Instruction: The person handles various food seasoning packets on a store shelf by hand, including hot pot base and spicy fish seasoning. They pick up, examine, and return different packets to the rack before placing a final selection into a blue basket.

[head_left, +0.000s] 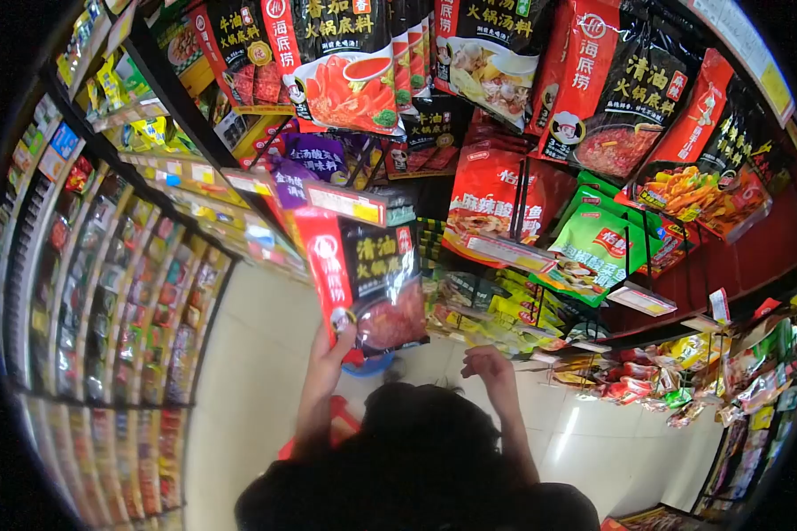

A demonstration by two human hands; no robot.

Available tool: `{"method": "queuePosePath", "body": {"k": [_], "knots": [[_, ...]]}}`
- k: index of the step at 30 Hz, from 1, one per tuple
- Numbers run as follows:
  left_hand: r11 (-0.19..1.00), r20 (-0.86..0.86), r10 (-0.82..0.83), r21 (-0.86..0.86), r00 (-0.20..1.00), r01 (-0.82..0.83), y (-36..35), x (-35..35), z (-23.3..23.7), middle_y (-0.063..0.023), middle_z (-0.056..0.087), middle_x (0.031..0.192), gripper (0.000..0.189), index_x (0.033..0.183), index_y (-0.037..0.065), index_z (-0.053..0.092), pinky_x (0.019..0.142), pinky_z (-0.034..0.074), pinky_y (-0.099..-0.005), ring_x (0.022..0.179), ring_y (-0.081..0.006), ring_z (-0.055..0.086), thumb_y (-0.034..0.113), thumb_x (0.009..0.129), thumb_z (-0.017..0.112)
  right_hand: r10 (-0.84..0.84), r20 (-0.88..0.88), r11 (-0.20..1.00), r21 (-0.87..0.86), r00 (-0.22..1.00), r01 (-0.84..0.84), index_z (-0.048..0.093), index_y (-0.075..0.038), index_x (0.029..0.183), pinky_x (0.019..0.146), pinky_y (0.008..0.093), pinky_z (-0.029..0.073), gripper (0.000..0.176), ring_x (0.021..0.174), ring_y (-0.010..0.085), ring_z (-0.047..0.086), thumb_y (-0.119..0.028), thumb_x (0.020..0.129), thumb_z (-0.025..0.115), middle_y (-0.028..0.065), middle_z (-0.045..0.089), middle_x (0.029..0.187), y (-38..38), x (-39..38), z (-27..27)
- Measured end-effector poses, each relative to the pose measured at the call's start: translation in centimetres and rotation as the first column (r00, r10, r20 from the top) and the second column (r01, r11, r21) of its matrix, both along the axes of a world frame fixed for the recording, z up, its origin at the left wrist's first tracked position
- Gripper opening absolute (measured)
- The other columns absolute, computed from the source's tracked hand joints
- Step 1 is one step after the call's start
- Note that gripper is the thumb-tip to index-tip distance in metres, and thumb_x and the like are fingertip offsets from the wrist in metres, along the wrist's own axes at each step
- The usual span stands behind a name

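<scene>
My left hand (335,354) grips the lower left corner of a black and red seasoning packet (374,288), its printed front facing up toward the camera. The packet hangs over the floor, just below a shelf's price tag. On the right, my right hand (490,365) is raised with its fingers curled and partly apart, and nothing shows in it. It is below the yellow packets (522,305) on the rack. Similar black and red packets (615,93) hang at the top, with a red packet (494,203) and a green packet (598,248) beneath them.
Shelves of small goods (106,283) curve along the left. Hooks with price tags (642,299) stick out on the right, above more hanging packets (682,363). Pale tiled floor (248,354) lies below. Something red (341,420) and a blue object (369,365) are partly hidden near my body.
</scene>
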State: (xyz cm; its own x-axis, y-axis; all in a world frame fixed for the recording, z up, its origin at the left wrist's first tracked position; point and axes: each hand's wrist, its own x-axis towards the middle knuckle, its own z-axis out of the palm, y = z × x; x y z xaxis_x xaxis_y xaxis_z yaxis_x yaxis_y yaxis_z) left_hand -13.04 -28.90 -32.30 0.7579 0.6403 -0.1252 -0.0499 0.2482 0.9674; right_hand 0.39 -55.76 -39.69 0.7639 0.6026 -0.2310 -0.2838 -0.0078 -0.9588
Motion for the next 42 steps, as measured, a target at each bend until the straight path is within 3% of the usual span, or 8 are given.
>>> {"method": "queuePosePath", "body": {"k": [7, 12, 15, 16, 20, 23, 34, 42], "knots": [[0.978, -0.133, -0.185, -0.122, 0.974, 0.169, -0.7, -5.0, -4.9, 0.0011, 0.058, 0.11, 0.034, 0.132, 0.003, 0.051, 0.093, 0.044, -0.0266, 0.103, -0.0093, 0.054, 0.012, 0.1, 0.059, 0.096, 0.395, 0.995, -0.033, 0.914, -0.091, 0.066, 0.0, 0.113, 0.079, 0.0282, 0.052, 0.025, 0.082, 0.0172, 0.067, 0.009, 0.091, 0.056, 0.0099, 0.067, 0.094, -1.8, 0.9, 5.0], [0.862, -0.182, -0.504, -0.169, 0.844, 0.478, -3.2, -6.0, -8.1, -0.0029, 0.056, 0.118, 0.053, 0.145, 0.003, 0.038, 0.09, 0.052, -0.0326, 0.101, -0.0117, 0.057, 0.012, 0.097, 0.06, -0.012, 0.754, 0.983, -0.11, 0.657, 0.144, 0.067, -0.005, 0.121, 0.09, 0.0374, 0.049, 0.041, 0.116, 0.0298, 0.055, 0.0, 0.081, 0.069, 0.0172, 0.052, 0.133, -2.2, 0.3, 10.5], [0.816, -0.09, -0.578, -0.085, 0.811, 0.572, -6.4, -2.5, -6.4, -0.0073, 0.057, 0.128, 0.053, 0.143, 0.005, 0.041, 0.096, 0.048, -0.0391, 0.114, -0.0206, 0.056, 0.028, 0.1, 0.06, 0.019, 0.788, 0.968, -0.17, 0.616, 0.186, 0.066, -0.009, 0.128, 0.095, 0.0397, 0.048, 0.051, 0.122, 0.0332, 0.052, -0.001, 0.078, 0.073, 0.0209, 0.043, 0.143, -0.9, -0.5, 14.9], [0.808, -0.035, -0.589, -0.056, 0.807, 0.587, -7.6, -1.1, -5.2, -0.0085, 0.057, 0.13, 0.053, 0.142, 0.005, 0.043, 0.098, 0.047, -0.0404, 0.116, -0.0227, 0.056, 0.031, 0.1, 0.061, 0.022, 0.63, 0.97, -0.202, 0.776, 0.136, 0.065, -0.012, 0.131, 0.102, 0.0437, 0.044, 0.058, 0.127, 0.0375, 0.048, -0.006, 0.075, 0.078, 0.0241, 0.036, 0.147, -1.1, -0.8, 15.7], [0.804, 0.284, -0.564, -0.026, 0.775, 0.595, -11.8, 2.2, 2.8, -0.0128, 0.059, 0.125, 0.05, 0.138, 0.004, 0.046, 0.099, 0.047, -0.0418, 0.114, -0.0251, 0.057, 0.023, 0.096, 0.066, -0.008, 0.92, 0.902, -0.163, 0.393, 0.399, 0.068, -0.014, 0.128, 0.109, 0.0482, 0.038, 0.057, 0.135, 0.0429, 0.041, -0.014, 0.073, 0.084, 0.0255, 0.035, 0.149, -1.5, -0.3, 20.1], [0.728, 0.156, -0.669, 0.335, 0.727, 0.598, -12.2, 3.9, 3.1, -0.0186, 0.046, 0.139, 0.054, 0.141, 0.0, 0.04, 0.106, 0.042, -0.043, 0.127, -0.0334, 0.051, 0.006, 0.092, 0.062, -0.026, 0.987, 0.853, -0.061, 0.16, 0.518, 0.071, -0.015, 0.125, 0.11, 0.0483, 0.037, 0.052, 0.136, 0.0451, 0.039, -0.015, 0.075, 0.082, 0.0286, 0.033, 0.151, -2.2, 0.1, 22.9], [0.815, 0.496, -0.575, 0.281, 0.651, 0.506, -14.1, 10.8, 7.3, -0.0155, 0.041, 0.134, 0.053, 0.142, 0.002, 0.036, 0.104, 0.043, -0.04, 0.13, -0.0276, 0.045, 0.007, 0.094, 0.059, -0.21, 0.934, 0.81, 0.332, -0.29, 0.483, 0.075, -0.015, 0.118, 0.099, 0.0393, 0.043, 0.042, 0.111, 0.0293, 0.055, -0.013, 0.076, 0.081, 0.0149, 0.061, 0.115, -1.2, 9.8, 32.3], [0.692, 0.181, -0.704, 0.39, 0.687, 0.607, -13.9, 8.2, 1.4, -0.014, 0.052, 0.12, 0.035, 0.13, 0.001, 0.047, 0.094, 0.047, -0.0342, 0.111, -0.0223, 0.057, 0.003, 0.095, 0.056, -0.345, 0.859, 0.759, 0.493, -0.379, 0.425, 0.074, -0.014, 0.119, 0.08, 0.0297, 0.048, 0.038, 0.109, 0.0246, 0.057, -0.013, 0.081, 0.079, 0.0146, 0.062, 0.119, 1.4, 14.1, 35.8]]}}
